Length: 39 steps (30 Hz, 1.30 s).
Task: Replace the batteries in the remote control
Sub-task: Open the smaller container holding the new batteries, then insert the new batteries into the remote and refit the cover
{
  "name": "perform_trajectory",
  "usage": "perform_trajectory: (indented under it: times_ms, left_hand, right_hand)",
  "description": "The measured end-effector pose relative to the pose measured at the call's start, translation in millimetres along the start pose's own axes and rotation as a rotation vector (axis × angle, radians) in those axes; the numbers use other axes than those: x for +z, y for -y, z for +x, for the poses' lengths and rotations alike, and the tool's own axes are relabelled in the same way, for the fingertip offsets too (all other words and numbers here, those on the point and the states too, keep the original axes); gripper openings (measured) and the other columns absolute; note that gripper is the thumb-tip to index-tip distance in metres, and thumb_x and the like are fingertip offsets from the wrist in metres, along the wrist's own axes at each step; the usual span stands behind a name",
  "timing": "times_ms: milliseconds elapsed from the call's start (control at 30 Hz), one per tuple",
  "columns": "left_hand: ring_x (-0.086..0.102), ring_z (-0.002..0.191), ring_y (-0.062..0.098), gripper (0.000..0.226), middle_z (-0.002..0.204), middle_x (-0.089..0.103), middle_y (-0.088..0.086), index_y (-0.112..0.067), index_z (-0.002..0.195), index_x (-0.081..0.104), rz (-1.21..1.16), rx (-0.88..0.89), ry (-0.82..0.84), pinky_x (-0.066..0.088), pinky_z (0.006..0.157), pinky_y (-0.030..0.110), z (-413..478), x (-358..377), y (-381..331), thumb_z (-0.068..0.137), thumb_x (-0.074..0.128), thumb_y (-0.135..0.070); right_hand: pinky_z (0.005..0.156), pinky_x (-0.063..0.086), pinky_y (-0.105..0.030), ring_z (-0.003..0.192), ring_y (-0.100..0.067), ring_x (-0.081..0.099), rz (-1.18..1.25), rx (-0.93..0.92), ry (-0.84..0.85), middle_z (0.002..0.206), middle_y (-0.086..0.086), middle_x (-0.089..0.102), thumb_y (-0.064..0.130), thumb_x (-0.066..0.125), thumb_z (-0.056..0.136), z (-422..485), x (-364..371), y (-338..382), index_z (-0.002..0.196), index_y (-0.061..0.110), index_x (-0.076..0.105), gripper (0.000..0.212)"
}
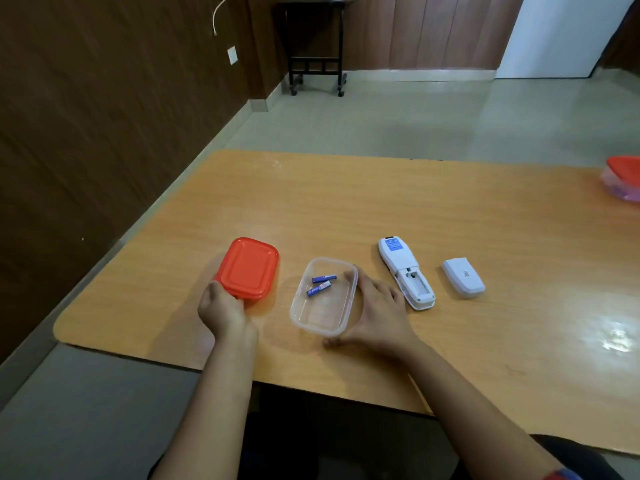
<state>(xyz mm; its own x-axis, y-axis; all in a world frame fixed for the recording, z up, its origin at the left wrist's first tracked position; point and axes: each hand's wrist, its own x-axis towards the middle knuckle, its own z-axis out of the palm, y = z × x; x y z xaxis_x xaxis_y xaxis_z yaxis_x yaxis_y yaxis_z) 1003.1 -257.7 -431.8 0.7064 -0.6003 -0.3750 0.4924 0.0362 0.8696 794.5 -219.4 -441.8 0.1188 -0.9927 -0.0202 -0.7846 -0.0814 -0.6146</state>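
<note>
A white remote (406, 272) lies face down on the wooden table (450, 209), its battery bay open and empty. Its white cover (463, 277) lies just right of it. A clear plastic tub (323, 296) holds two blue batteries (321, 283). My right hand (375, 311) wraps the tub's right side, thumb at its near corner, fingers along the far rim. My left hand (221, 308) grips the near edge of the tub's red lid (247, 268), which lies flat to the tub's left.
Another red-lidded tub (623, 181) sits at the table's far right edge. A dark wood-panelled wall runs along the left. A black wheeled stand (315, 46) stands on the floor beyond the table.
</note>
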Motion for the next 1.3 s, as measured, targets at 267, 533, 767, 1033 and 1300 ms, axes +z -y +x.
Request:
perform_trajectory:
  times_ms: [267,533,767,1033,1300]
  left_hand:
    - [0.052,0.123,0.019,0.046,0.136,0.052,0.004,-0.01,0.137,0.046,0.074,0.005,0.0,0.04,0.1,0.027,-8.1,1.0,-14.9,0.091,0.045,-0.005]
    - [0.062,0.089,0.012,0.022,0.1,0.066,-0.003,-0.023,0.098,0.057,0.11,-0.024,0.293,0.043,0.089,0.031,-41.4,20.7,-7.1,0.093,0.044,-0.006]
    - [0.062,0.078,0.01,0.025,0.09,0.065,-0.006,-0.019,0.111,0.055,0.11,0.028,0.357,0.042,0.074,0.027,-50.9,26.9,-2.0,0.094,0.041,-0.006]
    - [0.063,0.082,0.013,0.026,0.097,0.066,-0.003,-0.018,0.116,0.057,0.129,0.004,0.55,0.045,0.074,0.025,-61.0,31.0,1.2,0.096,0.043,-0.01]
    - [0.063,0.084,0.019,0.024,0.1,0.068,0.004,-0.015,0.115,0.059,0.182,-0.112,0.856,0.047,0.082,0.031,-88.9,35.4,14.4,0.096,0.045,-0.011]
  right_hand:
    - [0.113,0.002,-0.029,0.144,-0.01,0.007,-0.009,0.015,0.157,0.158,0.006,0.012,0.063,0.081,0.052,2.2,-6.7,-2.6,0.151,0.019,-0.013,0.143]
    - [0.091,0.043,-0.035,0.105,-0.015,0.052,0.008,-0.263,-0.32,0.105,0.007,0.06,0.037,0.063,0.085,20.5,-14.0,6.6,0.109,0.032,0.068,0.024]
    - [0.077,0.028,-0.031,0.111,-0.023,0.042,-0.537,-0.322,-0.001,0.116,0.001,0.056,0.031,0.055,0.089,38.7,0.4,39.3,0.112,0.029,0.068,0.026]
    - [0.068,0.046,-0.021,0.081,-0.008,0.062,0.262,-0.063,-0.185,0.091,0.01,0.067,0.02,0.065,0.087,-5.6,-54.8,6.3,0.094,0.028,0.058,0.012]
    - [0.065,0.036,-0.026,0.085,-0.016,0.056,-0.197,0.408,-0.289,0.104,0.004,0.064,0.036,0.05,0.09,-11.9,-73.5,-57.8,0.106,0.027,0.064,0.023]
